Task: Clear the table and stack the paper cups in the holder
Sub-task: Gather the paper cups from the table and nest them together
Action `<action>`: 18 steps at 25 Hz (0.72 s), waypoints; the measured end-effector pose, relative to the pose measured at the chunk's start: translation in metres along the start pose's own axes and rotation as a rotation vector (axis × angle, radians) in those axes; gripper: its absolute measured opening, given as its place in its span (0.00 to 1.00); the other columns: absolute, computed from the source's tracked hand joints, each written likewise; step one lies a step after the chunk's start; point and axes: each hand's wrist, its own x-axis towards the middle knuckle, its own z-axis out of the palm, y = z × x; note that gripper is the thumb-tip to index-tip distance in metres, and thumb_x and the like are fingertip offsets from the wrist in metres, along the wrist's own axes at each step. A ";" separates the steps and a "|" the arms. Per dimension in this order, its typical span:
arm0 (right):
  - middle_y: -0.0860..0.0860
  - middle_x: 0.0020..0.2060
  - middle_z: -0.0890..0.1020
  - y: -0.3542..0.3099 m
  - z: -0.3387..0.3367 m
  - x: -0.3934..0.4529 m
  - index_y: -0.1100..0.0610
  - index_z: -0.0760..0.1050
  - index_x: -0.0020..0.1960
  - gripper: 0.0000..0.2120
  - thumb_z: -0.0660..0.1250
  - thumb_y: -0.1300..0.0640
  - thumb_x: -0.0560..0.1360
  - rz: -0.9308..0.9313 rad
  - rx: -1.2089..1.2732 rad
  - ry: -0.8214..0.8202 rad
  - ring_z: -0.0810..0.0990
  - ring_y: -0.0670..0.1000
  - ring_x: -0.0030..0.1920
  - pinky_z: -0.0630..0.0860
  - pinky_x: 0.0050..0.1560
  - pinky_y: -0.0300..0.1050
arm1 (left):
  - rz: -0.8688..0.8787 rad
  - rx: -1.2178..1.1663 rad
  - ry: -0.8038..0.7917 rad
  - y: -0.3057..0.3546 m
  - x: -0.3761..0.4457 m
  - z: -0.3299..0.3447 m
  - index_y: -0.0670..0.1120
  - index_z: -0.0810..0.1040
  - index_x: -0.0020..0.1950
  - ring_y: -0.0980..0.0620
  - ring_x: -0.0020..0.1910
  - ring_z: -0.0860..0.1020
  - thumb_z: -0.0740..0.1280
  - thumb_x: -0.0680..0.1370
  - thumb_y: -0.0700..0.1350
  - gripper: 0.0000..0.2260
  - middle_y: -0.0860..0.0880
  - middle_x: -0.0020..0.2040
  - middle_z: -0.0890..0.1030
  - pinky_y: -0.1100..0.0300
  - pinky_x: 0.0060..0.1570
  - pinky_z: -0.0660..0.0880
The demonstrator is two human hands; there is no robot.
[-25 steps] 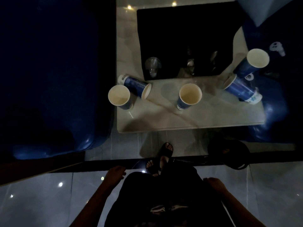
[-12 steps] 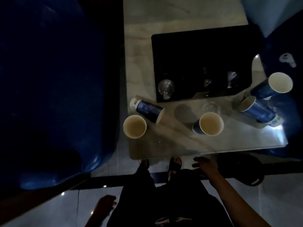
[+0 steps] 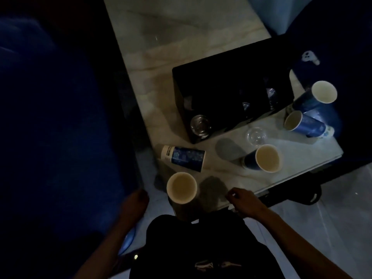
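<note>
Blue paper cup [image 3: 182, 187] upright at pale marble counter's [image 3: 211, 184] near edge; tipped cup's [image 3: 183, 157] label unreadable. Right hand [image 3: 244, 200] fingers curled, empty; left hand [image 3: 134, 204] blurred, cannot tell.

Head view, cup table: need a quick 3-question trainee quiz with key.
1. How many blue paper cups are on the pale marble-look table?
2. True or false: the right hand is gripping a cup.
3. The cup nearest the left hand is: A) upright, B) on its side, C) inside the black box.

Key:
1. Five: upright near-corner cup, tipped cup, upright middle cup, and two tilted or lying at the far right.
2. False; it hovers empty by the table's near edge.
3. A.
</note>
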 end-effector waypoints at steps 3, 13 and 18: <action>0.51 0.49 0.84 -0.045 -0.020 0.013 0.50 0.80 0.56 0.14 0.66 0.42 0.78 -0.112 -0.029 0.176 0.83 0.54 0.52 0.76 0.50 0.46 | 0.263 0.126 0.186 0.065 0.056 -0.028 0.41 0.79 0.56 0.41 0.52 0.79 0.67 0.79 0.44 0.09 0.41 0.53 0.80 0.50 0.50 0.76; 0.58 0.73 0.66 -0.115 0.001 0.050 0.48 0.53 0.80 0.47 0.72 0.36 0.69 -0.243 -0.353 0.294 0.69 0.62 0.70 0.73 0.64 0.58 | 0.654 0.927 -0.020 0.128 0.118 0.006 0.46 0.52 0.80 0.42 0.78 0.58 0.69 0.76 0.51 0.39 0.42 0.79 0.58 0.44 0.74 0.62; 0.58 0.71 0.67 -0.116 0.019 0.060 0.46 0.52 0.79 0.45 0.73 0.41 0.70 -0.184 -0.299 0.327 0.71 0.61 0.67 0.74 0.61 0.58 | 0.627 0.963 0.018 0.120 0.121 0.012 0.46 0.56 0.79 0.41 0.74 0.65 0.68 0.76 0.49 0.35 0.41 0.76 0.65 0.45 0.68 0.67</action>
